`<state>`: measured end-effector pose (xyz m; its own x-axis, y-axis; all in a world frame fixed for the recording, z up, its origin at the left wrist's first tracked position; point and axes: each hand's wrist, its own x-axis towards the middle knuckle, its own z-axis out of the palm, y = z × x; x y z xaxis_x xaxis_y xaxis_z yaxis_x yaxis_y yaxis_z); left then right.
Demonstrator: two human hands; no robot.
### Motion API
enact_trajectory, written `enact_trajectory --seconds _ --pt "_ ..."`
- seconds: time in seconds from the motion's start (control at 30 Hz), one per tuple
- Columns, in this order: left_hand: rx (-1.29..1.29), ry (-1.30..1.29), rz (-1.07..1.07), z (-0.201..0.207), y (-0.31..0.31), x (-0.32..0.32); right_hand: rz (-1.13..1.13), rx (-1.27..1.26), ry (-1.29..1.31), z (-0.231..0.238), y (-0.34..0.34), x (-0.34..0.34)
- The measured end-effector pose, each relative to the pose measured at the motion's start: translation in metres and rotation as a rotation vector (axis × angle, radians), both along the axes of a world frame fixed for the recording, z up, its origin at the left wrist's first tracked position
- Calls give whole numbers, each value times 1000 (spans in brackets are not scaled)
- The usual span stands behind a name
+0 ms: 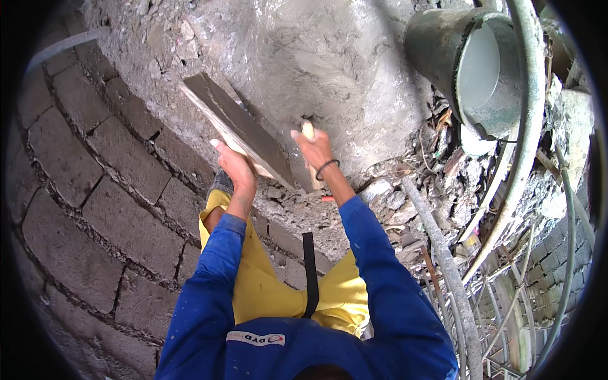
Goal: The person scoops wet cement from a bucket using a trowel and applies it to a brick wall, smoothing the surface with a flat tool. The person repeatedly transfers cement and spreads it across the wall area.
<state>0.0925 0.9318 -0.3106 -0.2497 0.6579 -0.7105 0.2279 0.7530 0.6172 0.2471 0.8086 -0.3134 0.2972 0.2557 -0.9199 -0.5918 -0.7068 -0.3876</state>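
Observation:
My left hand point(237, 170) is closed on the edge of a flat wooden board point(209, 117). The board is tilted, and its face is coated with grey mortar. My right hand point(315, 152) is wrapped round a wooden-handled trowel point(308, 130), just right of the board's lower end. Its blade is mostly hidden by the hand and seen nearly edge-on, so its shape is hard to make out. Beyond both hands spreads wet grey mortar point(342, 69) over the rough ground.
At the upper right a dark bucket point(437, 44) lies tipped, with grey residue inside. A thick hose point(529, 95) curves past it. Rubble point(392, 196), a grey pipe point(437, 240) and metal rods point(506, 304) lie at the right. Large paving blocks point(126, 209) cover the left side.

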Motion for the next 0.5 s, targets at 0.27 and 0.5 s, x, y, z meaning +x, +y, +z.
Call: enact_trajectory --seconds 0.27,0.5 --pt "-45 17 -97 13 -7 19 -356 228 503 76 -72 51" --pt "-66 24 -70 46 4 55 -55 112 7 137 -107 62"
